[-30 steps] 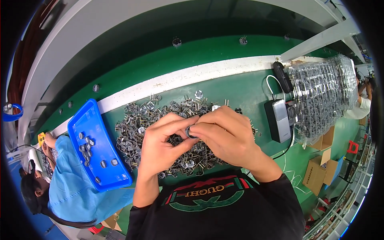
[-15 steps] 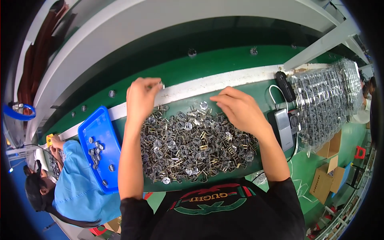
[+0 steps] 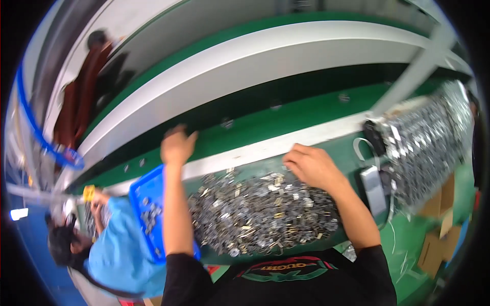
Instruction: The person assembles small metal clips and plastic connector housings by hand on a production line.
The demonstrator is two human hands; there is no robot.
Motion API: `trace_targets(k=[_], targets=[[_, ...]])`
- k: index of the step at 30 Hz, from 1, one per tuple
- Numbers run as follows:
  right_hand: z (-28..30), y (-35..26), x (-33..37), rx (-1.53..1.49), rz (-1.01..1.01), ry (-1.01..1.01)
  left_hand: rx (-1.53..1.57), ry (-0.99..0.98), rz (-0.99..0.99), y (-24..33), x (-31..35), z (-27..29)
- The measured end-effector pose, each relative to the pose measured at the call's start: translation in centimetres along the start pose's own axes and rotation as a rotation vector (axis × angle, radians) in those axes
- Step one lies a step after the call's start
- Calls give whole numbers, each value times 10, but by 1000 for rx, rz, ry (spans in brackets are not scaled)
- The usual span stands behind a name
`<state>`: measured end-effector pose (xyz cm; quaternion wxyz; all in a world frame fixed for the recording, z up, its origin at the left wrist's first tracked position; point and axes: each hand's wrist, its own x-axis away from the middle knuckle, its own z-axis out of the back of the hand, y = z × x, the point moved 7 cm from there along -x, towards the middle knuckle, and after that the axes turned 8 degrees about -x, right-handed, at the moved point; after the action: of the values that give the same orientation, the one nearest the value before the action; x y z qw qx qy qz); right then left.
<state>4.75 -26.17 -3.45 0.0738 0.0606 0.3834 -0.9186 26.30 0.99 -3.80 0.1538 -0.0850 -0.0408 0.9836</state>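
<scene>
My left hand (image 3: 177, 147) is raised over the green belt (image 3: 301, 115), beyond the white ledge (image 3: 245, 157). It is smeared by motion, but its thumb and fingers stand apart and nothing shows between them. At the far right edge of a heap of small clear-and-metal parts (image 3: 255, 217) is my right hand (image 3: 314, 166). Its fingers are bent together at the tips; whatever they pinch, if anything, is hidden. Blurred single parts sit spaced along the belt, one of them a small round part (image 3: 226, 122).
Left of the heap lies a blue tray (image 3: 152, 184) holding several grey parts. A grey box-shaped device (image 3: 374, 191) with a white cable and stacked clear plastic trays (image 3: 426, 148) stand at right. A co-worker in blue (image 3: 125, 239) sits at left; cardboard boxes (image 3: 434, 252) lie beyond.
My left hand has gone from the ledge out over the belt, and the small part it pinched no longer shows in it. The whole view has shifted; my right hand stays by the heap.
</scene>
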Motion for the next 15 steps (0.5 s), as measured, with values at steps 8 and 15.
trace_targets(k=[8, 15], targets=[[26, -12, 23, -207, 23, 144, 250, -54, -81, -68, 22, -34], [28, -30, 44, -286, 5, 138, 1081, -112, 37, 15, 51, 25]])
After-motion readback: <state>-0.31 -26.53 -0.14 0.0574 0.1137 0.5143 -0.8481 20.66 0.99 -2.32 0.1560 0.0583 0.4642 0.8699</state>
